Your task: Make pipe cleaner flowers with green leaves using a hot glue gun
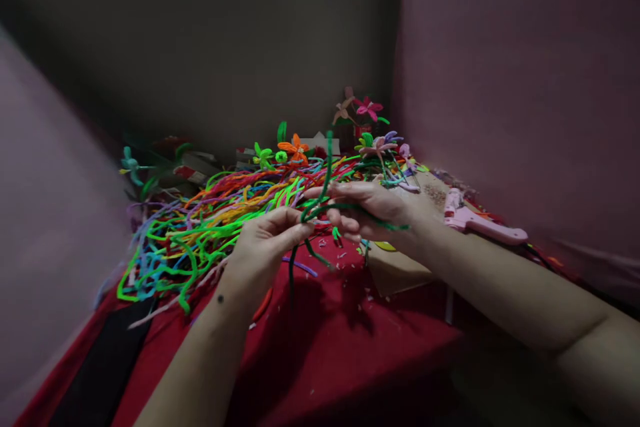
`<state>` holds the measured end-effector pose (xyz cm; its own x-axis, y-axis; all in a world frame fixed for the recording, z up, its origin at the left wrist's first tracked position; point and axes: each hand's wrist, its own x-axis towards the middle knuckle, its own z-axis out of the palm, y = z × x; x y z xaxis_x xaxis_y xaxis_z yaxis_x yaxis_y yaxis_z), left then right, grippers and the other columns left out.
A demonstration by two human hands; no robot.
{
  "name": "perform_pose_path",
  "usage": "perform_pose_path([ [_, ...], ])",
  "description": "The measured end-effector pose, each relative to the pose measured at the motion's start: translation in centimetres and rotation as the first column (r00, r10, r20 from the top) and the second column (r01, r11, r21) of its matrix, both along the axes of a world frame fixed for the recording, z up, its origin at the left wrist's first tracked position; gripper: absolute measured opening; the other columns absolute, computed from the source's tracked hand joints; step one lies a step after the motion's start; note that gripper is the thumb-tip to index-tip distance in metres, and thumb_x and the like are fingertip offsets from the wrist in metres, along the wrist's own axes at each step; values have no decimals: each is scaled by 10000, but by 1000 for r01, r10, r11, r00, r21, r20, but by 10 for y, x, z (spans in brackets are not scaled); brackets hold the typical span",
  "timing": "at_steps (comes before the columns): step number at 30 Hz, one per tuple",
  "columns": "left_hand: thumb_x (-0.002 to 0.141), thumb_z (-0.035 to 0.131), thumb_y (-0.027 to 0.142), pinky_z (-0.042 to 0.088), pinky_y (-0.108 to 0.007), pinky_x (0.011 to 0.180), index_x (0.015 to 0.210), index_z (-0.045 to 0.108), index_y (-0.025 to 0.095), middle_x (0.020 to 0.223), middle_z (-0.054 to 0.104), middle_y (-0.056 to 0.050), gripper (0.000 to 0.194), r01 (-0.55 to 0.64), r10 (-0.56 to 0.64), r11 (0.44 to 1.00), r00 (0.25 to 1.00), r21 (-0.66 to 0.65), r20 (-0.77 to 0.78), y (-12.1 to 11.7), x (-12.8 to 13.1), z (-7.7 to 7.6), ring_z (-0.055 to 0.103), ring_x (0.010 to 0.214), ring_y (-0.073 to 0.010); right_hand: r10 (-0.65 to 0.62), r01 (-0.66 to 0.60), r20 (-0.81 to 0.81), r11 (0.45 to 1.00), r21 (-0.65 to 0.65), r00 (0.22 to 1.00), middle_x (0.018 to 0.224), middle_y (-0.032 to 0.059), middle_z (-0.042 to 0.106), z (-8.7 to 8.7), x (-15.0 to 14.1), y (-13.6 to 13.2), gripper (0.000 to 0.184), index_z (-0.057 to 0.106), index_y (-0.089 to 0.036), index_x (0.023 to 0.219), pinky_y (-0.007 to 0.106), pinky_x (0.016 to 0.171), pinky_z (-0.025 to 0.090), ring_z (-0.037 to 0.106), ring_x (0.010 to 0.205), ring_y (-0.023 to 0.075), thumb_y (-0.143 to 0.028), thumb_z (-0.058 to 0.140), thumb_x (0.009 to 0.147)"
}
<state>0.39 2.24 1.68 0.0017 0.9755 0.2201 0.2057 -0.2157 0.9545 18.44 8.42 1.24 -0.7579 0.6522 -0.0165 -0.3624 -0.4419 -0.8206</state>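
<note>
Several dark green pipe cleaners (pixel 329 160) cross in front of me, with one end upright, another reaching right across my right hand and others hanging below. My left hand (pixel 267 233) pinches them where they cross, between thumb and forefinger. My right hand (pixel 373 203) comes in from the right, its fingers partly curled around the green strands and its forefinger stretched behind the upright one. Beyond both hands lies a wide heap of coloured pipe cleaners (pixel 240 203).
A pink glue gun (pixel 485 223) lies at the right. Behind the heap are an orange pipe-cleaner flower (pixel 296 148) and a pink one (pixel 369 108). Brown cardboard (pixel 400 272) and small scraps lie on the red cloth (pixel 310 360). A black strip (pixel 100 360) is at the left.
</note>
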Motion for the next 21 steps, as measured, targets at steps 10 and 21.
perform_pose_path([
  [10, 545, 797, 188, 461, -173, 508, 637, 587, 138, 570, 589, 41, 235, 71, 76, 966, 841, -248, 535, 6, 4, -5, 551, 508, -74, 56, -55, -33, 998, 20, 998, 707, 67, 672, -32, -28, -17, 188, 660, -80, 806, 277, 677, 510, 638, 667, 143, -257, 652, 745],
  [21, 628, 740, 121, 382, -123, 371, 667, 553, 137, 544, 564, 42, 192, 1, 110, 985, 766, -173, 634, 9, 16, -14, 436, 386, -29, 55, -51, 89, 998, -48, 995, 525, -26, 541, -34, -34, -28, 124, 614, -103, 816, 238, 406, 494, 521, 390, 93, -180, 518, 835],
])
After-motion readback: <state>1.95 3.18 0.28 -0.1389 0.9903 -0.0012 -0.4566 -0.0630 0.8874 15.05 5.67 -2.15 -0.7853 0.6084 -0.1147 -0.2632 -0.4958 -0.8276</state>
